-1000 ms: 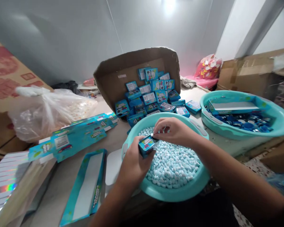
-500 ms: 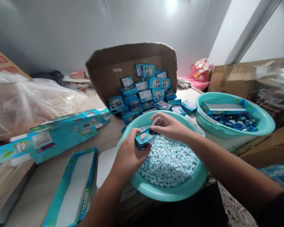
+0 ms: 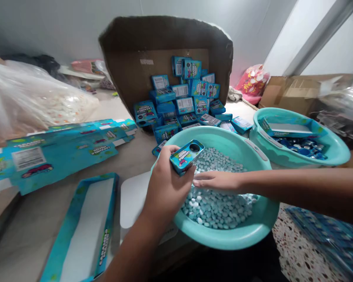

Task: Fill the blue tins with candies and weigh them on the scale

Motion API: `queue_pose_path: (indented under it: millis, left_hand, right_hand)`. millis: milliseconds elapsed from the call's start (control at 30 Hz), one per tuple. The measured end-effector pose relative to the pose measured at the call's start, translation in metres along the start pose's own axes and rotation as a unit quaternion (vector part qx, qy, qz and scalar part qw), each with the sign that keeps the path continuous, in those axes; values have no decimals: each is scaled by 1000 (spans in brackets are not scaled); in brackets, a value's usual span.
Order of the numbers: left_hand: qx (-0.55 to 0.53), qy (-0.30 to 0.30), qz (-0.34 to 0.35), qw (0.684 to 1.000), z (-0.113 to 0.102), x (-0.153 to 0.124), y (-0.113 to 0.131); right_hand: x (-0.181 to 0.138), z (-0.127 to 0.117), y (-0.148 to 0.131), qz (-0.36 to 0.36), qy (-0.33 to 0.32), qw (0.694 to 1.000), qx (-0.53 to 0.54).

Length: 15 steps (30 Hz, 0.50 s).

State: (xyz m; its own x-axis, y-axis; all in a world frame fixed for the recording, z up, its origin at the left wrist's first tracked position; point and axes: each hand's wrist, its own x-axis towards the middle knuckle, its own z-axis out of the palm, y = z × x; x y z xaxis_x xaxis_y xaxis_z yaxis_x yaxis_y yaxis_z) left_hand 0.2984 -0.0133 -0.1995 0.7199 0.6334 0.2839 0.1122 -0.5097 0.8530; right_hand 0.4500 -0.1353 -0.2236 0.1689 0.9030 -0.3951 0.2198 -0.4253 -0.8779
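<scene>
My left hand (image 3: 172, 182) is closed around a small blue candy box (image 3: 186, 156), tilted over the left part of a turquoise basin (image 3: 220, 239). A dark round opening shows in the box's upper face. Pale blue and white candies (image 3: 220, 211) lie heaped in the basin. Below and right of the box, my right hand (image 3: 216, 182) rests among them with its fingers stretched out flat; the fingertips are partly hidden near my left hand.
Behind the basin, a cardboard carton (image 3: 161, 39) on its side spills blue boxes (image 3: 184, 105). A second basin (image 3: 297, 156) at right contains blue round caps. At left lie flat printed cartons (image 3: 67, 152), a long open tray (image 3: 85, 227) and a white flat device (image 3: 135, 196).
My right hand has left the box's top and moved down into the candies. The box in my left hand now shows its round opening uncovered. The view has shifted slightly.
</scene>
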Motion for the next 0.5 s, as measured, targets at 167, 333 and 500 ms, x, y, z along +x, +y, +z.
queue_pose_path:
  millis: [167, 333, 500]
  left_hand:
    - [18, -19, -18, 1000, 0, 5, -2]
    - [39, -27, -24, 999, -3, 12, -3]
    - [43, -19, -36, 998, -6, 10, -4]
  right_hand:
    - [7, 22, -10, 255, -63, 939, 223]
    - [16, 38, -14, 293, -60, 897, 326]
    - [16, 44, -19, 199, -43, 953, 226]
